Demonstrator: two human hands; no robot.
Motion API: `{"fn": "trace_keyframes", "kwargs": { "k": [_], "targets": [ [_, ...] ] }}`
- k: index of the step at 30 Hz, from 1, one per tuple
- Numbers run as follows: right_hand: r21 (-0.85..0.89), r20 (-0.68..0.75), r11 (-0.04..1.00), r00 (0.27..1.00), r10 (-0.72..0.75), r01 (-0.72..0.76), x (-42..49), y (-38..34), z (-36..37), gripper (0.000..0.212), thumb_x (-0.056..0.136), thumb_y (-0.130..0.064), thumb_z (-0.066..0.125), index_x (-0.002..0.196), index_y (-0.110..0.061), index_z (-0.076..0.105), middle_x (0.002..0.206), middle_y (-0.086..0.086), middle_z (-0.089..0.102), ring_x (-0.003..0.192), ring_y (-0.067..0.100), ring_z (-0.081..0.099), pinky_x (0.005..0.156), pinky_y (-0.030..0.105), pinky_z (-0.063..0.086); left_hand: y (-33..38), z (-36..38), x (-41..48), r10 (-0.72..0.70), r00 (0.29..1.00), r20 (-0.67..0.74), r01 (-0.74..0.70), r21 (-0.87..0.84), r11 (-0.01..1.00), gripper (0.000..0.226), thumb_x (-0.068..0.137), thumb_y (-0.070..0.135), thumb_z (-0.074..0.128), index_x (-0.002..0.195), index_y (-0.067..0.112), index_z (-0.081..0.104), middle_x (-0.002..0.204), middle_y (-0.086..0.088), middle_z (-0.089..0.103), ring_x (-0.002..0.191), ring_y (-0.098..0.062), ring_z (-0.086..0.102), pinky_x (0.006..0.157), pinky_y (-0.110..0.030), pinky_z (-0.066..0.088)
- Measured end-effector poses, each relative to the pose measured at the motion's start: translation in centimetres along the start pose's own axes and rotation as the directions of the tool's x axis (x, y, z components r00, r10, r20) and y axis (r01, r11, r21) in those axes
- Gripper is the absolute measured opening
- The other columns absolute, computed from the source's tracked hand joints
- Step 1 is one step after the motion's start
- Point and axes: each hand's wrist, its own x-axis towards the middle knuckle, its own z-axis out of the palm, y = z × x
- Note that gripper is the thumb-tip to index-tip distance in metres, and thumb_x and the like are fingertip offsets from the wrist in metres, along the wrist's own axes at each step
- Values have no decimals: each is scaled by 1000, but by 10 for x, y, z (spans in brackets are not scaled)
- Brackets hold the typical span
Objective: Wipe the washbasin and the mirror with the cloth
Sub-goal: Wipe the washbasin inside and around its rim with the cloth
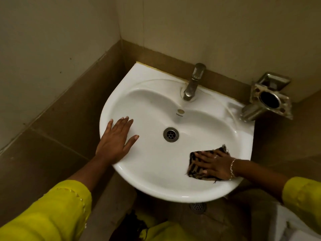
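A white washbasin (pixel 156 174) is fixed in a tiled corner, with a metal drain (pixel 171 134) at its middle. My right hand (pixel 215 165) presses flat on a dark striped cloth (pixel 194 159) on the inner slope at the basin's front right. My left hand (pixel 115 140) rests flat, fingers spread, on the basin's left rim and holds nothing. No mirror is in view.
A steel tap (pixel 192 82) stands at the back of the basin. A metal wall holder (pixel 270 98) sticks out over the basin's right back corner. Brown tiled walls close in at left and behind. A floor drain (pixel 198 206) lies below the basin.
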Motion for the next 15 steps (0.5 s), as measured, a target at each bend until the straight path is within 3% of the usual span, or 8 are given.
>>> {"fn": "trace_keyframes", "kwargs": {
  "k": [2, 3, 5, 7, 9, 11, 13, 15],
  "targets": [
    [-98, -43, 993, 997, 57, -61, 4, 24, 1, 130, 28, -71, -49, 145, -33, -7, 156, -1, -13, 145, 20, -5, 114, 45, -1, 0, 0, 1, 7, 1000, 7, -7, 4, 1000, 84, 88, 66, 2, 139, 8, 35, 145, -15, 36, 135, -26, 31, 112, -38, 4],
    [-145, -122, 987, 991, 48, -66, 7, 35, 1, 123, 40, -69, -48, 146, -33, 1, 157, 0, -1, 145, 22, 6, 113, 45, 3, 0, 0, 1, 9, 1000, 10, -9, 5, 1000, 84, 88, 65, 3, 139, 7, 36, 144, -15, 37, 135, -27, 31, 112, -38, 5],
    [-347, -293, 932, 956, -3, -103, 13, 58, -5, 91, 81, -55, -29, 136, -29, 39, 141, 4, 47, 127, 24, 48, 108, 44, 13, 0, -1, 0, 8, 1000, 13, -8, -2, 1000, 83, 89, 64, 4, 138, 7, 37, 143, -16, 39, 134, -27, 33, 112, -40, 8],
    [-426, -340, 897, 940, -40, -116, 23, 75, -7, 71, 97, -41, -4, 118, -26, 62, 120, 2, 65, 109, 24, 63, 110, 40, 8, 0, -1, 0, 5, 1000, 12, -5, -5, 1000, 81, 90, 64, 6, 137, 6, 38, 142, -17, 40, 133, -28, 34, 112, -41, 9],
    [-530, -329, 838, 942, -65, -127, 29, 85, -15, 58, 97, -38, 12, 117, -21, 64, 124, 2, 63, 116, 23, 58, 115, 37, -3, 0, -1, 1, 9, 1000, 14, -9, 4, 1000, 80, 90, 63, 6, 137, 7, 38, 142, -17, 40, 133, -28, 34, 111, -39, 7],
    [-622, -357, 769, 928, -107, -150, 36, 89, -31, 51, 87, -35, 29, 124, -16, 58, 133, 3, 55, 131, 21, 41, 117, 37, -6, 0, -1, 1, 12, 1000, 18, -12, 9, 1000, 79, 91, 63, 6, 137, 7, 38, 142, -17, 40, 132, -29, 35, 111, -38, 7],
    [-688, -440, 702, 875, -200, -186, 49, 93, -47, 52, 82, -30, 46, 131, -12, 50, 139, 3, 49, 141, 19, 19, 118, 38, -6, 0, -1, 1, 9, 1000, 16, -10, 12, 1000, 78, 91, 62, 7, 137, 7, 39, 141, -17, 41, 132, -29, 36, 111, -38, 8],
    [-735, -485, 645, 827, -286, -208, 62, 95, -59, 69, 69, -24, 71, 132, -11, 49, 142, 3, 46, 139, 17, 24, 117, 38, -1, 0, -1, 1, 9, 1000, 15, -10, 13, 1000, 77, 91, 61, 8, 137, 7, 39, 141, -17, 41, 132, -29, 36, 110, -38, 8]
  ]
}}
